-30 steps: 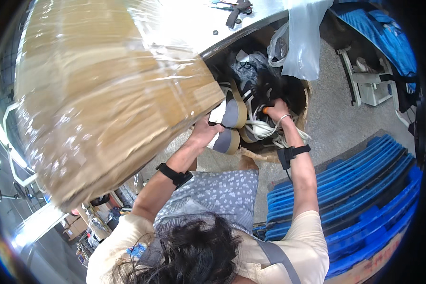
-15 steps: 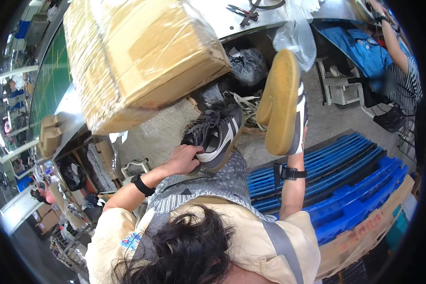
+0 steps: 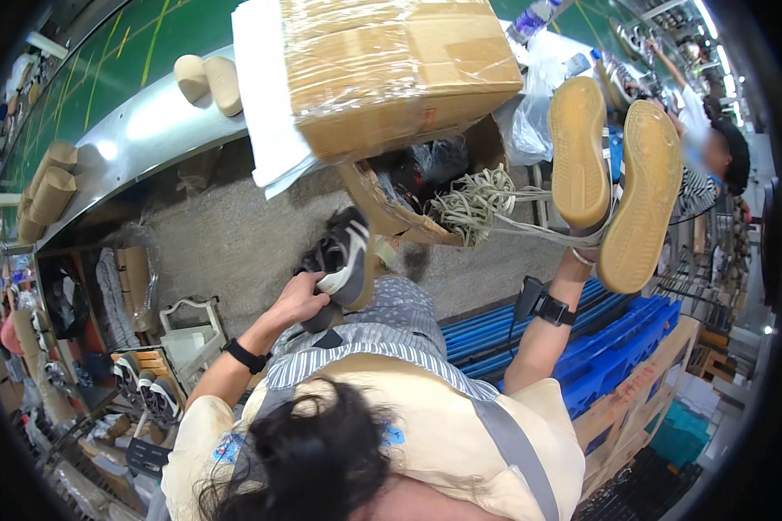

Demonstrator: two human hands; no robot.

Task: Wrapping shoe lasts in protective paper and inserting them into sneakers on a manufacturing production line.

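Observation:
My left hand [image 3: 297, 300] is closed on the heel edge of a dark sneaker [image 3: 353, 261] with white stripes, held over my lap and partly blurred. Raised at the right, my right hand [image 3: 586, 253] carries a pair of sneakers. Their tan gum soles face me: one sole [image 3: 579, 154] stands left of the other sole [image 3: 641, 198]. Most of the right hand's fingers are hidden behind these shoes. Pale shoelaces [image 3: 480, 205] bunch at the rim of an open carton [image 3: 391, 217], and several strands stretch from there to the raised pair.
A large taped cardboard box [image 3: 400, 78] sits on the bench ahead, beside white paper sheets [image 3: 269, 95]. Tan shoe lasts [image 3: 207, 82] stand on the metal bench edge [image 3: 139, 130]. Blue pallets [image 3: 617, 356] lie right of me. Another person [image 3: 704, 156] works at far right.
The raised pair has moved right and up, and its two soles now show apart. Laces are now drawn out to it. The left sneaker has shifted left and turned; my view has swung.

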